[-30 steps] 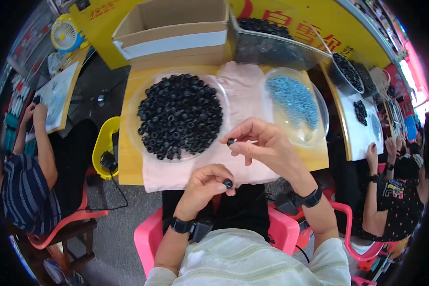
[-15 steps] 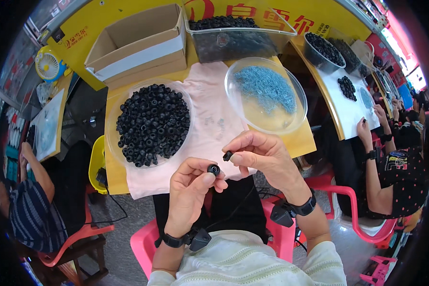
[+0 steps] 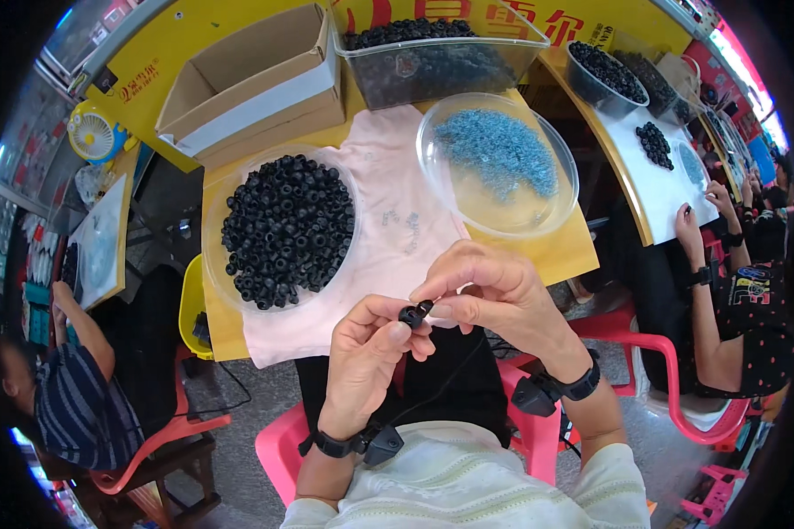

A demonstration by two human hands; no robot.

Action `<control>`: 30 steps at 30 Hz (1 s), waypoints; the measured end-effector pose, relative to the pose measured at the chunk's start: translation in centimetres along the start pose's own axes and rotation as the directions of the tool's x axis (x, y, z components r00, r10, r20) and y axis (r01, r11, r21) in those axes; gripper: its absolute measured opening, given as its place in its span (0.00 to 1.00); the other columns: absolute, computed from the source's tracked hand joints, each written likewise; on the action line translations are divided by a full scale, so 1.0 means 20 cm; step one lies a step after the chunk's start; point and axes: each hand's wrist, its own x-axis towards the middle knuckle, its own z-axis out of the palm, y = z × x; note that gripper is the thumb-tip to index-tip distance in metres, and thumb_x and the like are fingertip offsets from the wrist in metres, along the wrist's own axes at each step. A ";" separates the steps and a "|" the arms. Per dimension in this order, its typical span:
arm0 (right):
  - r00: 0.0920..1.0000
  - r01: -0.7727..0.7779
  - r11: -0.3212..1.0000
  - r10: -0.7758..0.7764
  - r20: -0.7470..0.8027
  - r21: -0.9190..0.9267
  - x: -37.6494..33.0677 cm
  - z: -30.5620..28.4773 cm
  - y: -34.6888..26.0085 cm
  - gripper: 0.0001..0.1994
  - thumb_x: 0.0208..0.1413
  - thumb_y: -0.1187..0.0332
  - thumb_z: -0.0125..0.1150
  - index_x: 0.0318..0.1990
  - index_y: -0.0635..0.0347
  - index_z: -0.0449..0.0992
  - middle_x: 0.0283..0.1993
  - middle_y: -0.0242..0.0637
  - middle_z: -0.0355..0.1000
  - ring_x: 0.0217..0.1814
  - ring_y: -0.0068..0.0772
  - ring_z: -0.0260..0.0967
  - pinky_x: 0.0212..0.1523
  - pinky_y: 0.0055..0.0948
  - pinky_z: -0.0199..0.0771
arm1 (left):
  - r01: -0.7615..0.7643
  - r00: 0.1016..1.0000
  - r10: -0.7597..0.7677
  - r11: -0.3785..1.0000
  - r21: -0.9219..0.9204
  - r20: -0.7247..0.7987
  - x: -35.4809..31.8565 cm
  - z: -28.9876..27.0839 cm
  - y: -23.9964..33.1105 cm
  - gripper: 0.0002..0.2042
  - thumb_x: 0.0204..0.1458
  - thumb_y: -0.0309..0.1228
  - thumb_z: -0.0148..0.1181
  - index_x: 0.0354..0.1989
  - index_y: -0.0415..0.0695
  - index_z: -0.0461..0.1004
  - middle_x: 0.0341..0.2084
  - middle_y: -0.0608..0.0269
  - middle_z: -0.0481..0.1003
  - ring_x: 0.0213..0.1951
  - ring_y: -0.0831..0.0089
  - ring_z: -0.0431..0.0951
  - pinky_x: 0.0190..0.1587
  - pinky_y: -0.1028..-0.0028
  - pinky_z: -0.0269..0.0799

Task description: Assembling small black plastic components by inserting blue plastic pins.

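Over my lap, at the table's near edge, my left hand (image 3: 375, 344) pinches a round black plastic part with a hole (image 3: 409, 316) between thumb and fingers. Touching it from the right, my right hand (image 3: 494, 295) grips a smaller black piece (image 3: 425, 306), partly hidden by the fingers. Ahead on the left, a clear round tray (image 3: 356, 231) holds a heap of black ring-like parts (image 3: 287, 225). Another clear round tray (image 3: 528, 227), on the right, holds small translucent blue pieces (image 3: 498, 150).
A pink cloth (image 3: 388, 185) lies under the trays. Behind stand an open cardboard box (image 3: 265, 97) and a clear bin (image 3: 397, 75) of black parts. People sit at tables on both sides; a yellow bin (image 3: 191, 309) stands left of my table.
My two hands have come together, so the two black pieces that were apart now meet. The view has shifted slightly.
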 end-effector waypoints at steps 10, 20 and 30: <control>1.000 -0.011 0.996 0.011 0.007 -0.084 0.01 -0.01 0.00 0.09 0.56 0.70 0.63 0.44 0.57 0.81 0.36 0.29 0.73 0.32 0.14 0.68 0.26 0.14 0.68 | 0.037 0.999 -0.037 0.999 0.013 -0.002 0.00 -0.01 0.00 0.09 0.57 0.25 0.58 0.44 0.36 0.71 0.35 0.50 0.78 0.33 0.68 0.81 0.37 0.73 0.77; 0.996 -0.084 0.990 0.085 -0.008 0.112 -0.01 0.00 0.06 0.08 0.57 0.70 0.62 0.43 0.59 0.81 0.38 0.28 0.72 0.31 0.13 0.68 0.24 0.11 0.67 | 0.035 0.999 -0.034 0.998 0.057 -0.012 0.01 -0.01 -0.01 0.09 0.57 0.25 0.58 0.44 0.36 0.72 0.35 0.50 0.78 0.33 0.68 0.81 0.37 0.73 0.78; 0.993 -0.115 0.975 0.120 -0.012 0.191 0.00 0.00 0.08 0.08 0.58 0.70 0.62 0.43 0.60 0.80 0.38 0.29 0.73 0.29 0.12 0.67 0.24 0.11 0.66 | 0.035 0.999 -0.035 0.999 0.030 0.011 0.02 -0.02 -0.01 0.10 0.58 0.25 0.57 0.45 0.35 0.71 0.35 0.51 0.78 0.34 0.68 0.81 0.37 0.74 0.78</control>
